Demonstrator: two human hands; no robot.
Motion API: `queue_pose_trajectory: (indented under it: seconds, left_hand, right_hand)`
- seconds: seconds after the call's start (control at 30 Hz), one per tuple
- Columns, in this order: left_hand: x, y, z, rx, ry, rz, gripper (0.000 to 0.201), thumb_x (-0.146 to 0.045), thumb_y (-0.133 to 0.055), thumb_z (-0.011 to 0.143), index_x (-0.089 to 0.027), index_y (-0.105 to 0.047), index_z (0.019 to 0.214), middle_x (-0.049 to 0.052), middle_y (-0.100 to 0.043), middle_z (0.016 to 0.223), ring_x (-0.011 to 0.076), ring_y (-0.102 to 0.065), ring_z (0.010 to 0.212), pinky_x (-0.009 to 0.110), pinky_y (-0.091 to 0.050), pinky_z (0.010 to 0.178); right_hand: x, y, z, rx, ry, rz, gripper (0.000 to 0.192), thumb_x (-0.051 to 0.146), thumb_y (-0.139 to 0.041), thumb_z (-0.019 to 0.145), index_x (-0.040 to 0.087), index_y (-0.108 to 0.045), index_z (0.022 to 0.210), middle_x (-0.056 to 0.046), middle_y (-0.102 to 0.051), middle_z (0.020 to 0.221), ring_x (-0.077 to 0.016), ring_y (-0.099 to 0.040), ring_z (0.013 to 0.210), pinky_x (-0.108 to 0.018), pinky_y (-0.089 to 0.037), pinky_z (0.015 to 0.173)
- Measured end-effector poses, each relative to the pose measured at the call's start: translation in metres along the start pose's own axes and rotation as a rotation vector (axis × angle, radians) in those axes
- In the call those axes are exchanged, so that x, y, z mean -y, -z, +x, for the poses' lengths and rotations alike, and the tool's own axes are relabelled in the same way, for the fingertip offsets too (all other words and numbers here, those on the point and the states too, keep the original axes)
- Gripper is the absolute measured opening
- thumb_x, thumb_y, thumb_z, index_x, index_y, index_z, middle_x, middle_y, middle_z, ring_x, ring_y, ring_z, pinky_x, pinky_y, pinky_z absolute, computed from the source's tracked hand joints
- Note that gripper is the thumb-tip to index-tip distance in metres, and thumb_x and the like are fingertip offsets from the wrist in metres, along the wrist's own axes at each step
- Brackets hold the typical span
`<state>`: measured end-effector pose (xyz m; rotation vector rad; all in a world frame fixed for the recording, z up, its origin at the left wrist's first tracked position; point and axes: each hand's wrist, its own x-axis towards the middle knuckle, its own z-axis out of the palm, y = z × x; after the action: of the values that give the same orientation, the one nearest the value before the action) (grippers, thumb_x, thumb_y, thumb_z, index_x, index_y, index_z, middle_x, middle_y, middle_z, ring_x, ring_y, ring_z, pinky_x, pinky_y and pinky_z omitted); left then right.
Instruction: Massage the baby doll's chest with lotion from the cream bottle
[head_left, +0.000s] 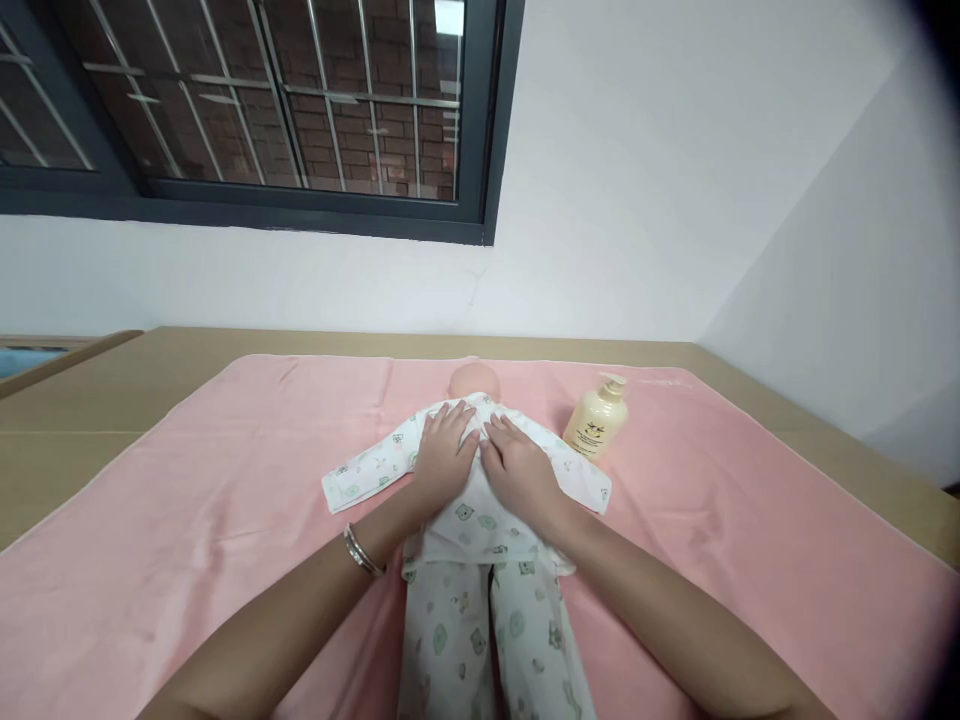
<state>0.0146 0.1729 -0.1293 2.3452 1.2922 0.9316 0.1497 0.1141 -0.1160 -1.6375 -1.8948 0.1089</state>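
— How many dolls are there, and where?

— One doll [480, 500], lying on its back along the middle of the pink towel [187, 520], its bald head [474, 382] towards the far edge and its legs running to the near edge. It wears a white printed top and matching trousers; two sleeves are spread out to either side.

— And the hands?

— Two, both the person's own. The left hand [444, 448] lies flat on the doll's chest, fingers together and stretched towards the collar, grasping nothing. The right hand [520, 467] lies flat just beside it on the other half of the chest, fingers likewise straight and close, pinching nothing. The two hands almost touch at the middle of the top.

— Anything on the wrists?

— One silver bracelet [362, 550], on the left wrist.

— What else is on the towel?

— One cream pump bottle [596, 418], upright, near the far right corner of the towel, just beyond the doll's sleeve on that side and apart from both hands.

— What carries it all?

— One tan surface [90, 400]; the towel covers most of it, leaving bare strips along the far edge and at both far corners. Behind it are a white wall and one dark-framed window [247, 110] with bars.
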Motion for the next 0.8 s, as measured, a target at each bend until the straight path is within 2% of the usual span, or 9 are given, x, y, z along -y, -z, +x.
queue_pose_trajectory:
  seconds: [0.13,0.23,0.5,0.63,0.8]
  left_hand:
    - [-0.002,-0.003,-0.004,-0.035,-0.004,0.015,0.043,-0.031,-0.036,0.093,-0.019,-0.049,0.132,0.006,-0.042,0.146,0.0264,-0.028,0.139,0.051,-0.015,0.115]
    - [-0.003,-0.005,-0.007,-0.055,-0.005,0.017,0.042,-0.031,-0.037,0.093,-0.019,-0.05,0.131,0.006,-0.043,0.145,0.0259,-0.03,0.138,0.05,-0.016,0.115]
    - [-0.001,-0.007,-0.013,-0.138,-0.012,0.003,0.04,-0.028,-0.039,0.091,-0.019,-0.052,0.128,0.007,-0.048,0.141,0.0236,-0.034,0.136,0.047,-0.021,0.115]
    - [-0.001,-0.01,-0.016,-0.184,0.048,0.034,0.041,-0.03,-0.04,0.091,-0.018,-0.052,0.128,0.01,-0.046,0.142,0.0268,-0.034,0.136,0.052,-0.021,0.114]
    - [0.001,-0.011,-0.016,-0.182,0.058,0.046,0.042,-0.031,-0.038,0.092,-0.015,-0.049,0.13,0.013,-0.044,0.143,0.0286,-0.032,0.136,0.054,-0.02,0.114]
  right_hand:
    - [-0.018,-0.007,0.015,0.021,0.035,0.011,0.049,0.03,-0.036,0.094,0.01,-0.041,0.139,-0.014,-0.037,0.147,-0.0271,-0.023,0.14,-0.049,-0.018,0.115]
    - [-0.025,-0.012,0.016,0.016,0.057,0.019,0.051,0.03,-0.034,0.094,0.01,-0.039,0.141,-0.013,-0.035,0.148,-0.0259,-0.022,0.141,-0.049,-0.014,0.115]
    - [-0.022,-0.006,0.009,-0.002,0.042,0.011,0.05,0.037,-0.031,0.096,0.014,-0.042,0.139,-0.014,-0.037,0.147,-0.0251,-0.025,0.14,-0.049,-0.017,0.114]
    - [-0.021,0.0,0.009,-0.015,-0.018,-0.059,0.047,0.037,-0.026,0.098,0.016,-0.046,0.136,-0.013,-0.043,0.143,-0.025,-0.03,0.137,-0.052,-0.016,0.112]
    - [-0.022,0.003,0.011,-0.015,-0.059,-0.103,0.047,0.038,-0.028,0.098,0.016,-0.046,0.135,-0.014,-0.04,0.144,-0.0269,-0.028,0.138,-0.053,-0.018,0.111]
